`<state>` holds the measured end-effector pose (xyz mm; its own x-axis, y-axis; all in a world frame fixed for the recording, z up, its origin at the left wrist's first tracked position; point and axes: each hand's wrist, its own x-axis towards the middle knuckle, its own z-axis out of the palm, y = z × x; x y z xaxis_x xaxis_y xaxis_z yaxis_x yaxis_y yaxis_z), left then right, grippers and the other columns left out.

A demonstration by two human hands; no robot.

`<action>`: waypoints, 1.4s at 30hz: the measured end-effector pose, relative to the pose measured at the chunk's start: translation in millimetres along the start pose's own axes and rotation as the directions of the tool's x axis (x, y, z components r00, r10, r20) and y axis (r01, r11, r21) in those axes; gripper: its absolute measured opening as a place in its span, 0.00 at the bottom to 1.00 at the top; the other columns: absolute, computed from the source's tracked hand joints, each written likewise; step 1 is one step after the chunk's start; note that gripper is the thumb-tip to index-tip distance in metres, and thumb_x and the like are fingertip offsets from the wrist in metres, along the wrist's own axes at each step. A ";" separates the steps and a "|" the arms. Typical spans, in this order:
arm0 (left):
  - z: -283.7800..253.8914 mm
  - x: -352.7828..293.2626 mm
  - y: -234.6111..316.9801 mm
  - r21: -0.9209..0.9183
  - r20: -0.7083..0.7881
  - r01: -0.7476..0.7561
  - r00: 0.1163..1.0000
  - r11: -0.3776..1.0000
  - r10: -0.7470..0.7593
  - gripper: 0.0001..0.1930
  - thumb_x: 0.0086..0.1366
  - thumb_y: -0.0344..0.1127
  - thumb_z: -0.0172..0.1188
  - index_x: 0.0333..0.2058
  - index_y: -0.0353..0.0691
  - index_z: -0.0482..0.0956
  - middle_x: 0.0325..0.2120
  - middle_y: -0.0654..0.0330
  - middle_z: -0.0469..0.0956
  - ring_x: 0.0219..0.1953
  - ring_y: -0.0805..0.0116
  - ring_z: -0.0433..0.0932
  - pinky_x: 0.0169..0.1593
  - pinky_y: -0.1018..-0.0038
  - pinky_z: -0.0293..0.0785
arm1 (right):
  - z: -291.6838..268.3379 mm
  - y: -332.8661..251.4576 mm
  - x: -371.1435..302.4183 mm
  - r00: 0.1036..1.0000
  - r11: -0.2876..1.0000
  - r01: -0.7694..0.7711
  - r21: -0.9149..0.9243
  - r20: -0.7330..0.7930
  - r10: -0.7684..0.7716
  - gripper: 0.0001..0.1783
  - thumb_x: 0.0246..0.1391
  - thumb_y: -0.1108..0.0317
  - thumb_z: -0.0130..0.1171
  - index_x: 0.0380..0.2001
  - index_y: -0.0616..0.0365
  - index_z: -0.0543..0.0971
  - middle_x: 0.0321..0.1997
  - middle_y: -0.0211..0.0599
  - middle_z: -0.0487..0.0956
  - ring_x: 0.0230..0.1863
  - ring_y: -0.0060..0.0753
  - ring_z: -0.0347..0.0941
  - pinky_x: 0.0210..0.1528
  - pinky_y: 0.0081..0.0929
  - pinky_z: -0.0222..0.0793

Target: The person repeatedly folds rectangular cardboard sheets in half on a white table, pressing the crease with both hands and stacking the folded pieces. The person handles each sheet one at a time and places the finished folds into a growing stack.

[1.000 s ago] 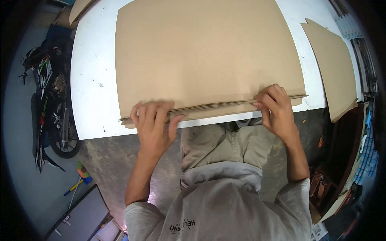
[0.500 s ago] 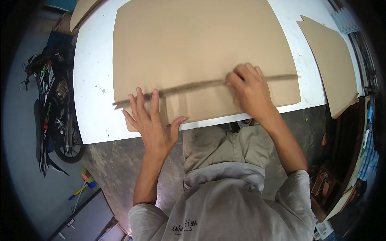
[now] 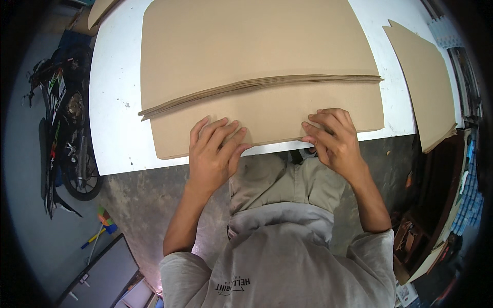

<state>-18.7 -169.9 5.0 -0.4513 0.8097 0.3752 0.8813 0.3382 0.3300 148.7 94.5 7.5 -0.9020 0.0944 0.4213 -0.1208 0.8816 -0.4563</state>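
A large brown paper sheet (image 3: 257, 36) lies on the white table. Along its near side a stack of brown paper is folded over as a flap (image 3: 277, 110), whose layered edges (image 3: 246, 85) run across from left to right in a slight curve. My left hand (image 3: 211, 154) grips the near folded edge left of the middle, fingertips on top and thumb at the edge. To the right, my right hand (image 3: 338, 141) pinches the same edge with bent fingers above and the thumb at the rim. Whatever lies beneath the fingers is hidden.
The white table (image 3: 115, 113) ends just before my body. More brown sheets (image 3: 423, 77) lie at the right, overhanging its edge. Another brown piece (image 3: 100, 11) shows at the far left. A motorbike (image 3: 72, 128) stands left; a dark shelf (image 3: 426, 205) stands right.
Both hands have come to the near folded edge; my right hand has left the layered edges. My left hand's spread fingers have bent. The layered edges now sit farther from me.
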 end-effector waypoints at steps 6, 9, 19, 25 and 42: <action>-7.7 5.6 -0.3 -0.010 0.038 -0.012 0.999 1.000 0.012 0.16 0.58 0.38 0.78 0.45 0.46 0.90 0.47 0.63 0.85 0.54 0.60 0.82 0.67 0.50 0.69 | -9.1 -2.8 9.4 0.993 0.992 -0.097 0.074 0.067 0.093 0.15 0.47 0.70 0.77 0.41 0.58 0.90 0.44 0.39 0.84 0.46 0.45 0.77 0.50 0.42 0.72; -9.7 9.3 3.6 -0.014 0.039 0.002 0.999 1.000 -0.001 0.15 0.58 0.38 0.77 0.44 0.46 0.89 0.46 0.63 0.85 0.53 0.60 0.82 0.66 0.51 0.70 | -11.5 -5.4 9.7 0.990 0.991 -0.117 0.072 0.083 0.111 0.16 0.46 0.70 0.77 0.42 0.58 0.90 0.44 0.39 0.85 0.46 0.45 0.78 0.50 0.41 0.73; 10.1 14.1 11.3 -0.087 -0.060 -0.100 0.994 0.991 0.095 0.11 0.57 0.33 0.75 0.40 0.43 0.87 0.39 0.64 0.82 0.45 0.61 0.79 0.55 0.56 0.72 | 9.8 -9.3 0.7 0.997 0.997 0.024 -0.071 -0.078 -0.030 0.12 0.47 0.76 0.71 0.38 0.59 0.86 0.40 0.38 0.80 0.44 0.46 0.77 0.53 0.49 0.72; 3.3 29.0 12.2 -0.069 0.099 0.049 0.994 0.996 -0.042 0.11 0.59 0.32 0.74 0.41 0.42 0.85 0.37 0.61 0.79 0.42 0.56 0.76 0.51 0.61 0.65 | 2.7 -2.8 15.5 0.987 0.991 -0.108 -0.077 0.114 0.116 0.10 0.46 0.76 0.71 0.34 0.58 0.82 0.35 0.35 0.77 0.43 0.43 0.74 0.54 0.44 0.64; 8.2 43.5 -7.7 -0.077 0.077 0.159 0.985 0.984 -0.153 0.42 0.59 0.50 0.77 0.70 0.49 0.71 0.74 0.44 0.58 0.74 0.41 0.55 0.70 0.41 0.48 | 71.0 -14.6 88.4 0.958 0.916 -0.272 -0.294 0.010 0.287 0.38 0.69 0.46 0.58 0.78 0.43 0.66 0.86 0.50 0.52 0.86 0.63 0.42 0.77 0.83 0.30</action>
<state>-43.9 -133.4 11.6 -0.5689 0.7829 0.2519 0.7847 0.4251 0.4511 41.3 57.2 -4.3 -0.9029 0.3388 0.2644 0.2560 0.9182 -0.3024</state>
